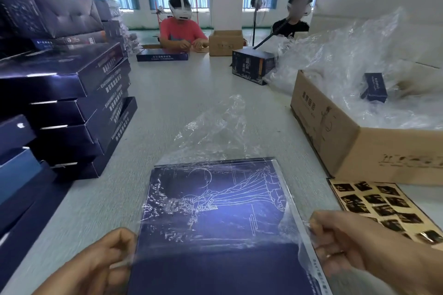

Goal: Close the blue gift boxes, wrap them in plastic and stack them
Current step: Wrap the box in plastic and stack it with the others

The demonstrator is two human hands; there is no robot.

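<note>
Both hands pinch the clear plastic bag's [215,141] open edge, left hand [112,254] and right hand [335,244] flanking the closed blue gift box [215,230] on the table [167,93]. Wrapping appears underway; next likely needs drawing the bag fully over the near end.

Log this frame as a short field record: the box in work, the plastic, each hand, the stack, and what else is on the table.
box in work: closed blue gift box, flat on the table, near edge
plastic: clear plastic sleeve covers the box's far part; near end bare
left hand: pinches the sleeve at the box's left edge
right hand: pinches the sleeve at the right edge
stack: blue boxes piled at left
other: cardboard carton holding loose plastic, at right; sticker sheet beside it
stage: wrapping not finished
</note>
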